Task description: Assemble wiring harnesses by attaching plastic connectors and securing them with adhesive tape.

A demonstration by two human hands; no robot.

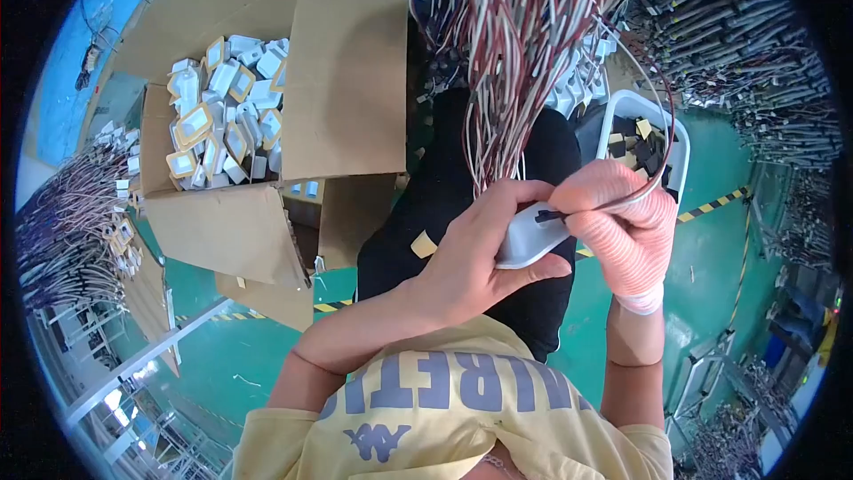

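My bare left hand [475, 253] grips a white plastic housing [530, 238] in front of my lap, its thumb along the lower edge. My right hand [626, 222], in a pale ribbed glove, pinches a thin wire [626, 202] beside a small black piece [549, 215] at the housing's upper edge. How far that black piece goes into the housing, I cannot tell. The wire loops up to the right from my fingers. A thick bundle of red and white wires [515, 53] lies over my dark trousers, just beyond both hands.
An open cardboard box [213, 222] at left holds several white housings with yellowish rims [227, 111]. Right of my knee, a white bin [681, 147] contains small black and tan pieces. Dark cable bundles [729, 27] fill the far right; more wires [67, 231] hang at left.
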